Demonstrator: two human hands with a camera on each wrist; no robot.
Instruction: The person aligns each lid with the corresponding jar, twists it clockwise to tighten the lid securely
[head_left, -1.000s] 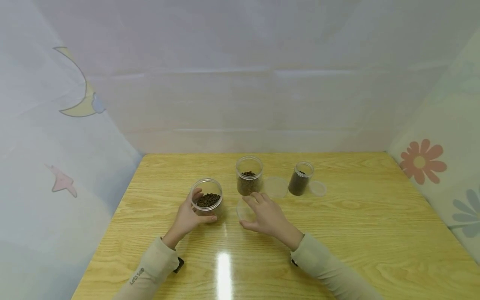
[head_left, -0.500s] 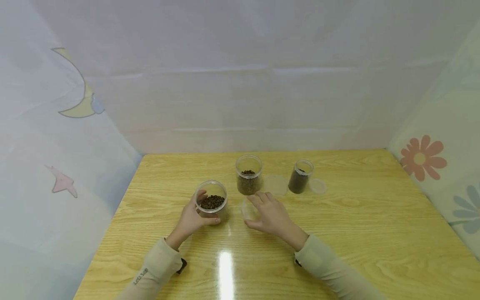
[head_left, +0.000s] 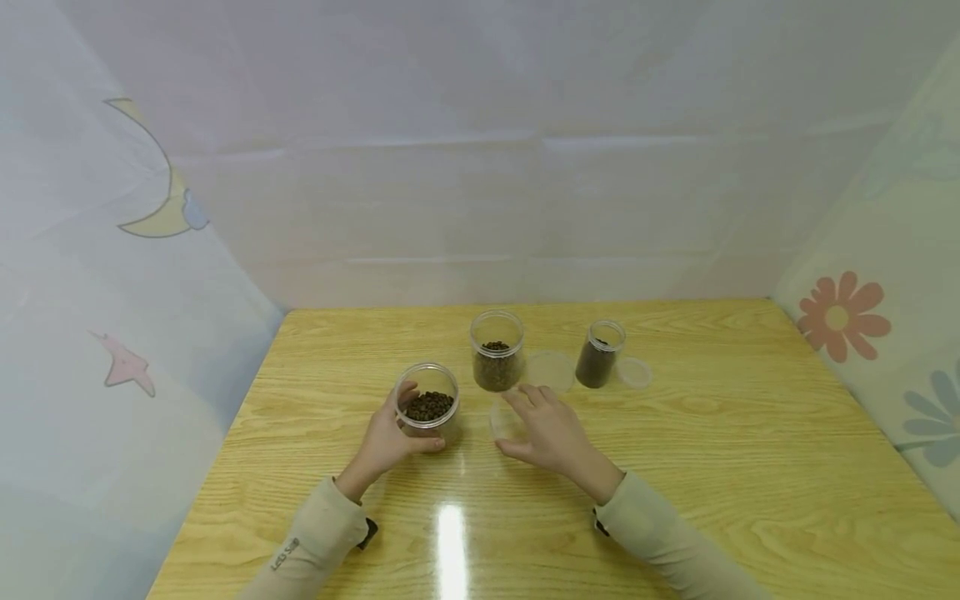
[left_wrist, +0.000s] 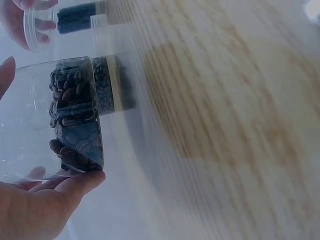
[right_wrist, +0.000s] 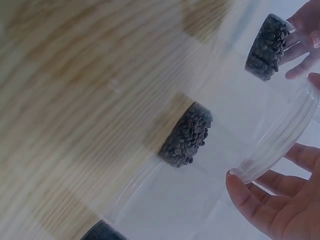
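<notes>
Plastic lid (right_wrist: pixel 277 137) edge in right fingers (right_wrist: pixel 247 199), left-held jar (left_wrist: pixel 55 120) apart

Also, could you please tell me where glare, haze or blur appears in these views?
Head view: a white glare streak on the table, below the held jar in the picture; left wrist view: bluish haze, a bright spot at top right, soft wood grain, but beans in that jar outlined clearly; right wrist view: pale haze, soft grain, and a low-contrast clear lid.

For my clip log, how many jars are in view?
3: front jar in the left hand, middle jar farther back, slim jar to its right. No others show.
</notes>
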